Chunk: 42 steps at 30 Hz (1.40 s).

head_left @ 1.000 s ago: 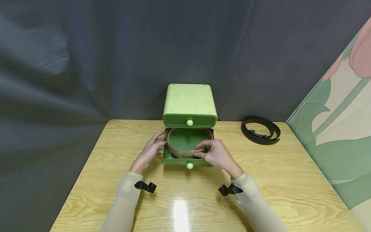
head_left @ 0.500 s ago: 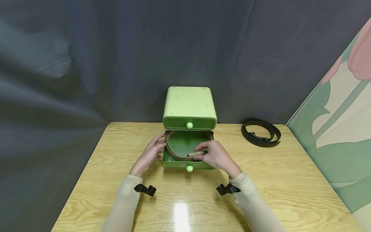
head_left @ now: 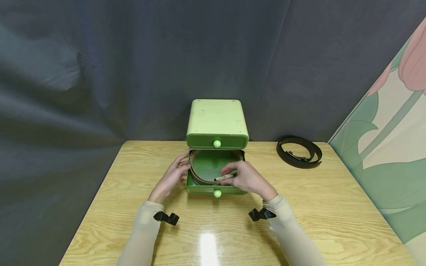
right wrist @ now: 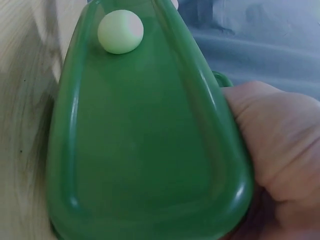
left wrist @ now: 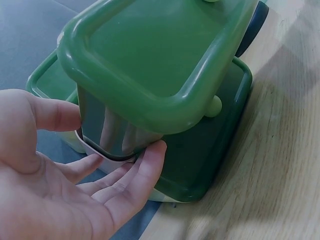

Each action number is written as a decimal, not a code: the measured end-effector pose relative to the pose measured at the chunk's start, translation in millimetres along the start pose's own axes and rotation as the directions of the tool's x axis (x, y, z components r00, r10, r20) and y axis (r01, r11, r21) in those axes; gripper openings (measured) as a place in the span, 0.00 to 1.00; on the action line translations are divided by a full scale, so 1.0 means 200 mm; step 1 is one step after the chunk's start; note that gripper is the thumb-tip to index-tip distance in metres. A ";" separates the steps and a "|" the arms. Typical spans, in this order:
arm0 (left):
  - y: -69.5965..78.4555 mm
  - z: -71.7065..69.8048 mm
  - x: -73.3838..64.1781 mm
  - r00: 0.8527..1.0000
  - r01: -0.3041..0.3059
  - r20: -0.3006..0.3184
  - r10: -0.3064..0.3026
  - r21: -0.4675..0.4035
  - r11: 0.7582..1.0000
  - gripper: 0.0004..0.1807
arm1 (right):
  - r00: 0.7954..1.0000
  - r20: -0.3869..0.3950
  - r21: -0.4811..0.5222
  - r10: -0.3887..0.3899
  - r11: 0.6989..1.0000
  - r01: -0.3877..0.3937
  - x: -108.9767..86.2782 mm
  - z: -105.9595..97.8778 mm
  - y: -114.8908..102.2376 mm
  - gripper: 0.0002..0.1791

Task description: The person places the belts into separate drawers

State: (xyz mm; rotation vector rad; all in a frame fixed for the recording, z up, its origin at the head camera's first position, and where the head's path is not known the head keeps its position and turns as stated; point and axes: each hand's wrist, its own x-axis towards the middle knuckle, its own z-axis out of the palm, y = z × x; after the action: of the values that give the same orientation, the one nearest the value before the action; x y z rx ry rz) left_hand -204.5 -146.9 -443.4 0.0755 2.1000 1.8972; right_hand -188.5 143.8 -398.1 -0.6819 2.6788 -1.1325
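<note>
One black belt [head_left: 297, 162], apart from drawer [head_left: 199, 190].

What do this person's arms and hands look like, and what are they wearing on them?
The left hand and right hand are bare. Long, plain cream sleeves reach to the wrists, and each bears a small, blocky black device.

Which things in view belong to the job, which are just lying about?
Job, apparently:
coiled flat tan strap, pinched by right grip
open glossy green drawer, left grip at its side
boxy pale-green cabinet

Lying about:
coiled black belt, untouched
</note>
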 end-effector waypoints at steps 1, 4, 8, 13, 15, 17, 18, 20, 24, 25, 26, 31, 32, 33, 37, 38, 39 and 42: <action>0.00 0.00 0.00 1.000 0.001 -0.001 -0.001 0.000 1.000 0.36 | 1.000 -0.001 0.007 -0.012 1.000 0.012 0.00 0.00 0.00 0.16; 0.00 0.00 0.00 1.000 -0.003 -0.004 0.003 0.001 1.000 0.36 | 0.999 -0.009 0.015 -0.041 0.999 0.041 -0.01 -0.01 0.00 0.16; 0.01 0.00 0.00 1.000 -0.006 0.000 0.006 0.003 1.000 0.36 | 0.998 -0.015 0.025 -0.054 0.998 0.054 -0.01 -0.01 0.01 0.16; 0.00 0.01 0.00 1.000 0.002 0.000 -0.002 -0.006 1.000 0.36 | 0.998 -0.025 0.034 -0.051 0.998 0.052 -0.03 -0.01 0.01 0.14; 0.00 0.01 0.00 1.000 0.002 0.001 -0.002 -0.011 1.000 0.36 | 0.998 -0.034 0.031 -0.049 0.998 0.050 -0.03 0.00 0.00 0.14; 0.01 0.01 0.00 1.000 0.003 0.002 -0.003 -0.014 1.000 0.35 | 0.998 -0.047 0.029 -0.045 0.998 0.047 -0.04 0.00 0.01 0.13; 0.01 0.01 0.00 1.000 0.003 0.002 -0.003 -0.014 1.000 0.35 | 0.998 -0.055 0.030 -0.042 0.999 0.043 -0.04 0.00 0.01 0.13; 0.01 0.01 0.00 1.000 0.002 0.004 -0.001 -0.014 1.000 0.36 | 0.996 -0.073 0.023 -0.041 0.999 0.042 -0.05 0.00 0.01 0.14; 0.01 0.01 -0.01 1.000 0.001 0.007 -0.001 -0.015 1.000 0.36 | 0.988 -0.143 0.025 -0.060 0.998 0.064 -0.07 0.02 0.01 0.13; 0.01 0.01 -0.01 1.000 0.000 0.008 0.000 -0.015 1.000 0.36 | 0.983 -0.170 0.024 -0.067 0.997 0.072 -0.07 0.02 0.01 0.12; 0.01 0.00 -0.01 1.000 0.000 0.007 0.001 -0.014 1.000 0.36 | 0.977 -0.200 0.025 -0.078 0.996 0.084 -0.08 0.02 0.01 0.12; 0.01 0.00 -0.01 1.000 0.004 0.005 -0.004 -0.015 1.000 0.36 | 0.927 -0.352 0.038 -0.131 0.987 0.154 -0.13 0.02 0.00 0.06; 0.01 0.00 -0.01 1.000 0.004 0.004 -0.004 -0.017 1.000 0.35 | 0.916 -0.375 0.040 -0.143 0.985 0.170 -0.13 0.02 -0.01 0.05; 0.01 0.00 -0.01 1.000 0.003 0.003 -0.003 -0.018 1.000 0.35 | 0.905 -0.397 0.040 -0.155 0.982 0.186 -0.14 0.02 -0.01 0.04; 0.02 0.00 0.00 1.000 -0.001 0.003 0.001 -0.021 1.000 0.36 | 0.865 -0.457 0.032 -0.207 0.968 0.249 -0.17 0.03 -0.02 0.04; 0.02 0.00 0.00 1.000 -0.001 0.003 0.001 -0.023 1.000 0.35 | 0.856 -0.465 0.030 -0.226 0.962 0.270 -0.18 0.03 -0.02 0.05; 0.02 0.00 0.00 1.000 0.001 0.003 -0.001 -0.023 1.000 0.35 | 0.846 -0.472 0.027 -0.248 0.955 0.296 -0.19 0.04 -0.02 0.05; 0.01 0.00 0.00 1.000 0.008 0.004 -0.008 -0.025 1.000 0.36 | 0.820 -0.467 0.013 -0.329 0.925 0.379 -0.21 0.07 -0.02 0.07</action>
State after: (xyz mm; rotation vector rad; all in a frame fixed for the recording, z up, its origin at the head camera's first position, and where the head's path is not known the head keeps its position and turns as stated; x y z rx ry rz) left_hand -204.1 -146.1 -442.0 0.0653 2.0703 1.9174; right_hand -145.3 152.6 -406.5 -1.0454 2.9100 -1.7112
